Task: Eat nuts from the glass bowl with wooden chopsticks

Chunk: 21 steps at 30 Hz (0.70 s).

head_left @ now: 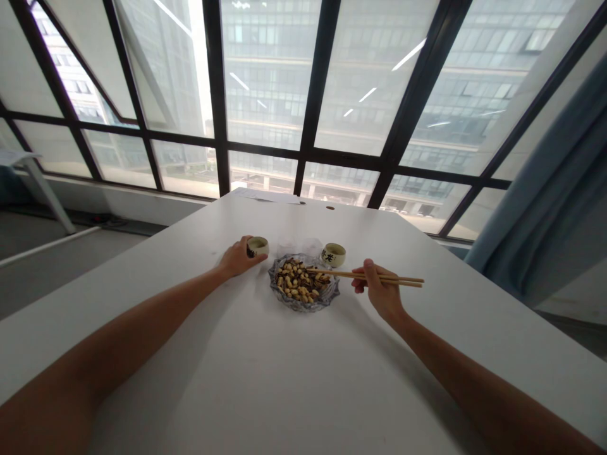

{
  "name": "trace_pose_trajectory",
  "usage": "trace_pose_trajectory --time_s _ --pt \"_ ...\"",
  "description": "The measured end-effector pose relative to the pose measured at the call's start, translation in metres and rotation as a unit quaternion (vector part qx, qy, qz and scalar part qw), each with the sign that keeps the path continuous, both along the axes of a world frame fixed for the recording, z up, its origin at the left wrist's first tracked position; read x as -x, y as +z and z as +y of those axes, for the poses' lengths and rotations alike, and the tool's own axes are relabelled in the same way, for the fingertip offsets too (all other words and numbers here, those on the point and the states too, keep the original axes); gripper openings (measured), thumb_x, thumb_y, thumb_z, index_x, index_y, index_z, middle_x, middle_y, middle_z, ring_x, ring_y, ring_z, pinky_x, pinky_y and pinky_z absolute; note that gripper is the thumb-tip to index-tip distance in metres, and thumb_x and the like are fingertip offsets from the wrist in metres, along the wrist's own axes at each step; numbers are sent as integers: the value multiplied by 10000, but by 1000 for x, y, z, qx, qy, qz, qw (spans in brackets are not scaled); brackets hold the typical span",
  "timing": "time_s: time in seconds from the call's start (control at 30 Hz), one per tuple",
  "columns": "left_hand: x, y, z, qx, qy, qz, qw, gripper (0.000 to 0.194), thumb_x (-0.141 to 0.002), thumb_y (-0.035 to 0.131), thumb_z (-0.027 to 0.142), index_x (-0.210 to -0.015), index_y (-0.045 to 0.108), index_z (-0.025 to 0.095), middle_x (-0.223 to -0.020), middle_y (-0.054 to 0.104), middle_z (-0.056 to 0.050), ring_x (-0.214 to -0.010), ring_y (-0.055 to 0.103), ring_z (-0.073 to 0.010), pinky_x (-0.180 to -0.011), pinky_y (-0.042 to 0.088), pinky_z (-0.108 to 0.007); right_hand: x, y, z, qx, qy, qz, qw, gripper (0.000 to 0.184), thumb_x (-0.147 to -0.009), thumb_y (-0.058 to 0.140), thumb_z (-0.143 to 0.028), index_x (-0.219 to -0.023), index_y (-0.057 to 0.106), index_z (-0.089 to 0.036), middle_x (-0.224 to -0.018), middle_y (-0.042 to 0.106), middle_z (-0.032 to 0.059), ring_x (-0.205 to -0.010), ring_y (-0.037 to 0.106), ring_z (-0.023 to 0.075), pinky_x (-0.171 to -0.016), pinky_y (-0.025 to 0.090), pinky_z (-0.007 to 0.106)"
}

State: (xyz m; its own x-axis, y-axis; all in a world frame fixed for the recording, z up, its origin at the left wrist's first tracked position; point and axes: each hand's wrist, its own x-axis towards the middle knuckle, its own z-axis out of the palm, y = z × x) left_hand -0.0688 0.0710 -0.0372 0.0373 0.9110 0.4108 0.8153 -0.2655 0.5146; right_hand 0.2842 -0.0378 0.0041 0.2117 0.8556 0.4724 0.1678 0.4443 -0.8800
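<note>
My left hand [239, 258] is closed around the side of a small pale cup [258, 246] with dark lettering, left of the plate. In my right hand [377, 287] is a pair of wooden chopsticks [398, 280], pointing left. Their tips reach into the mixed nuts and dark seeds [298, 281]; whether they pinch a piece I cannot tell. These lie in a clear glass plate [303, 308] with a wavy rim. Behind the plate's right side stands a second pale cup [333, 254], also with dark lettering.
All of this stands on a long white table [265, 379]. Faint clear containers [312, 245] sit behind the plate. White paper [265, 195] and a dark round spot [331, 208] are at the far end. Windows line the back; a blue curtain [545, 189] hangs at right.
</note>
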Motion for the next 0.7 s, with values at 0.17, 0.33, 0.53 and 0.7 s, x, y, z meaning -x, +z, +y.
trace_pose_trajectory --time_s 0.17,0.33,0.53,0.7 --pt "0 1 0 -1 1 5 1000 752 -748 686 639 -1320 487 193 -1174 687 -144 -1043 669 -306 -882 521 -398 -3 17 -4 10 6 -29 1000 645 -673 684 -800 -607 710 -159 -450 615 48 -346 530 131 -330 430 244" --pt "0 0 0 -3 4 5 1000 758 -743 692 641 -1318 494 189 -1160 690 -147 -1036 670 -311 -876 519 -398 -5 28 -9 4 20 -56 998 643 -692 674 -796 -590 715 -163 -415 592 40 -314 497 119 -297 388 227" --pt "-1 0 1 3 3 5 1000 756 -746 692 634 -1316 491 180 -1174 683 -147 -1043 664 -307 -888 515 -394 -5 32 -11 3 16 -60 998 657 -689 664 -807 -583 706 -159 -406 586 33 -300 496 115 -287 385 218" --pt "4 -4 5 -2 -5 -6 1000 835 -734 701 635 -1369 455 151 -1242 652 -166 -1118 638 -311 -951 500 -408 -11 19 0 21 7 -5 1000 637 -698 688 -776 -609 693 -145 -427 598 36 -312 507 117 -301 405 220"
